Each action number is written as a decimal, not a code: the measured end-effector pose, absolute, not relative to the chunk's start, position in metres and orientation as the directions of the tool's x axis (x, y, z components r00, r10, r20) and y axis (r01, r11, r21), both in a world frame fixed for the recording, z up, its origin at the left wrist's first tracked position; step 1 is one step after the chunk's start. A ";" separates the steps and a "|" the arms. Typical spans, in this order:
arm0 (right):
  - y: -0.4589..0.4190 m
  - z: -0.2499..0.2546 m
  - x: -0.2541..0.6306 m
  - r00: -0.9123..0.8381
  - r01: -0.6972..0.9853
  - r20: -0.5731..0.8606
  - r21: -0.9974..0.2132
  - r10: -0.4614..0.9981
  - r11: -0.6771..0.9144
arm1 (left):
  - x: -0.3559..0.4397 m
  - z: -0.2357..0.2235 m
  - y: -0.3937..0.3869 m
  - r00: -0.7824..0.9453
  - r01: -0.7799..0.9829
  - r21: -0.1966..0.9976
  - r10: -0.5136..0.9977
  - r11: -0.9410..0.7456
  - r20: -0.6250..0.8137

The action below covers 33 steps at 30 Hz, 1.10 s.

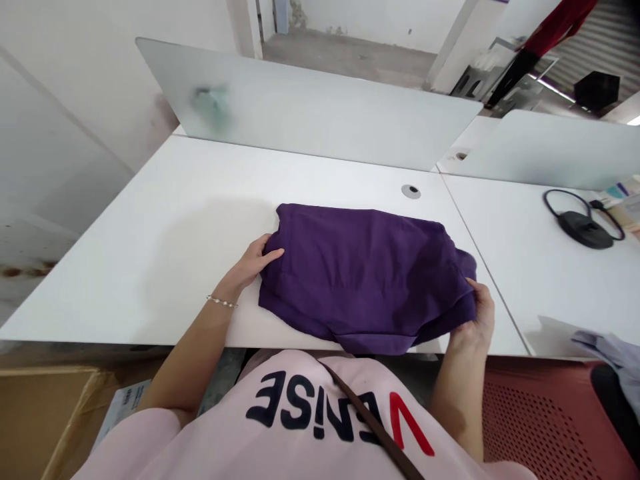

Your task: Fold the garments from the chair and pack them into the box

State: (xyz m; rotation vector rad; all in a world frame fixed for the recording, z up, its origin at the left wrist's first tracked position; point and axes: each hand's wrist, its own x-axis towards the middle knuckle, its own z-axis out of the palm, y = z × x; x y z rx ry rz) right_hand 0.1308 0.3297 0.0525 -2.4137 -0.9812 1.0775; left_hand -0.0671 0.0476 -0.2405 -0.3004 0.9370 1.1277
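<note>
A purple folded garment (360,267) lies on the white table in front of me, its near edge hanging slightly over the table's front. My left hand (257,260) grips its left side, thumb on top and the other fingers hidden beneath or behind the cloth. On the opposite side, my right hand (477,310) holds the right edge, where several layers of fabric bunch up. The thumb rests on the cloth there and the remaining fingers are mostly hidden. I cannot tell what kind of garment it is.
A frosted divider (310,107) runs along the back of the white table (200,180), near a round cable grommet (411,192). On the adjoining table sits a black round object with a cable (585,229). A cardboard box (45,413) is at lower left, a red perforated chair (530,420) at lower right.
</note>
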 end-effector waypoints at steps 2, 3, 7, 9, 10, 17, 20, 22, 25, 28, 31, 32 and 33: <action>0.321 0.041 0.097 0.446 0.500 -0.510 -0.540 0.735 -0.678 | -0.063 -0.238 0.051 0.096 -0.893 0.205 0.614 0.401 -0.784; 0.313 0.032 0.079 0.409 0.532 -0.513 -0.538 0.755 -0.654 | -0.062 -0.237 0.052 0.094 -0.901 0.187 0.596 0.391 -0.797; 0.261 -0.019 0.021 0.016 0.732 -0.693 -0.483 0.721 -0.480 | -0.060 -0.233 0.054 0.127 -0.931 0.087 0.538 0.355 -0.833; 0.227 -0.049 0.008 -0.185 0.819 -0.761 -0.468 0.622 -0.330 | -0.060 -0.231 0.054 0.177 -0.946 0.003 0.521 0.325 -0.835; 0.210 -0.063 0.006 -0.264 0.852 -0.783 -0.463 0.563 -0.244 | -0.060 -0.230 0.055 0.215 -0.949 -0.052 0.518 0.311 -0.828; 0.127 -0.111 0.020 -0.388 0.921 -0.907 -0.386 0.164 0.040 | -0.064 -0.220 0.061 0.312 -0.941 -0.180 0.529 0.286 -0.789; 0.126 -0.102 0.019 -0.402 0.913 -0.913 -0.394 0.069 0.103 | -0.061 -0.220 0.062 0.234 -0.949 -0.051 0.587 0.310 -0.775; 0.131 -0.091 0.016 -0.413 0.907 -0.911 -0.412 -0.013 0.091 | -0.056 -0.223 0.062 0.196 -0.945 0.008 0.584 0.328 -0.788; 0.143 -0.070 0.013 -0.438 0.896 -0.887 -0.444 -0.143 0.010 | -0.052 -0.226 0.062 0.182 -0.943 0.017 0.556 0.334 -0.811; 0.160 -0.048 0.012 -0.439 0.898 -0.889 -0.428 -0.130 -0.104 | -0.059 -0.222 0.066 0.157 -0.963 -0.007 0.541 0.270 -0.826; 0.181 -0.026 0.011 -0.394 0.891 -0.919 -0.379 -0.011 -0.251 | -0.084 -0.208 0.070 0.055 -0.982 0.049 0.520 0.184 -0.852; 0.188 -0.019 0.011 -0.376 0.883 -0.926 -0.366 0.024 -0.294 | -0.096 -0.202 0.070 0.011 -0.982 0.086 0.506 0.168 -0.862; 0.194 -0.013 0.011 -0.363 0.873 -0.930 -0.361 0.057 -0.327 | -0.111 -0.195 0.068 -0.035 -0.979 0.129 0.486 0.160 -0.873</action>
